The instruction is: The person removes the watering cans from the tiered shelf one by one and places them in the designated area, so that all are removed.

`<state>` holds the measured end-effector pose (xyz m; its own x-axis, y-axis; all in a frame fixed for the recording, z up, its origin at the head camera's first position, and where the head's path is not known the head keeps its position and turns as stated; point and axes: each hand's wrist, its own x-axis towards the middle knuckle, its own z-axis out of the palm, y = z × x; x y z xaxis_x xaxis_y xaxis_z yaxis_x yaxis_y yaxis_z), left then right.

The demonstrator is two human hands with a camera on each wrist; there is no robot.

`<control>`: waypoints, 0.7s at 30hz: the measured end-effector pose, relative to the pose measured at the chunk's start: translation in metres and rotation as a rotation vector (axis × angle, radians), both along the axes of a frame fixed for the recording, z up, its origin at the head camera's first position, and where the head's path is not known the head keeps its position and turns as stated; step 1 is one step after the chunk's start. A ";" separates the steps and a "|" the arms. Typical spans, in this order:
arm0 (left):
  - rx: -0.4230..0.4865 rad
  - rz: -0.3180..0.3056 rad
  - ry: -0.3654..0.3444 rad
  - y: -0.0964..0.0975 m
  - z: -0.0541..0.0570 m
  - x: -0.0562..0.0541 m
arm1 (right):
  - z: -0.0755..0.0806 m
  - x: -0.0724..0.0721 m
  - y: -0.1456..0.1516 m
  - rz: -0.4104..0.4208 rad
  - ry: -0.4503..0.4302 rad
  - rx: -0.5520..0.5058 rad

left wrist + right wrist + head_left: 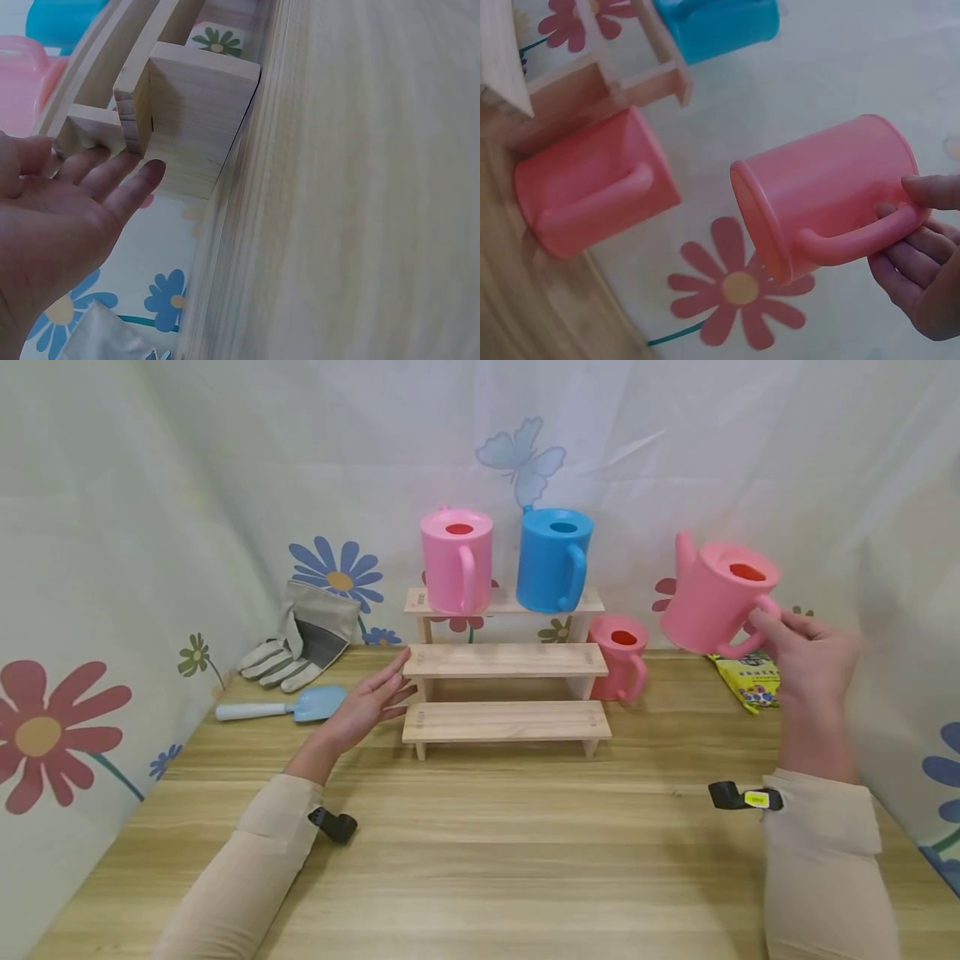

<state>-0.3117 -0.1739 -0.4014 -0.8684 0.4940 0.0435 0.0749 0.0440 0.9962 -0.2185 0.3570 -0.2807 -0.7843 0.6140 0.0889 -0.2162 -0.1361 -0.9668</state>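
Observation:
My right hand grips the handle of a coral-pink watering can, raised above the table and tilted, spout to the upper left. In the right wrist view its handle lies between thumb and curled fingers. My left hand touches the left end of a three-tier wooden shelf with extended fingers; in the left wrist view the fingertips meet the tier ends. On the top tier stand a pink watering can and a blue watering can. Another coral watering can stands on the table, right of the shelf.
A trowel with a light-blue blade and a pair of grey-white gloves lie at the left. Behind the raised can, a yellow packet lies on the wooden table. A flowered curtain stands around the back and sides.

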 end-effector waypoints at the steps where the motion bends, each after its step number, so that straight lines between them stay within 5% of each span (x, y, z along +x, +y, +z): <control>1: 0.000 -0.002 0.001 0.000 0.000 0.000 | -0.007 -0.006 0.004 0.005 -0.046 0.011; 11: 0.000 -0.015 0.003 -0.002 -0.001 0.000 | -0.064 -0.044 0.024 0.003 -0.316 0.145; 21: -0.003 -0.006 -0.002 -0.002 -0.001 0.001 | -0.089 -0.056 0.022 0.040 -0.311 0.127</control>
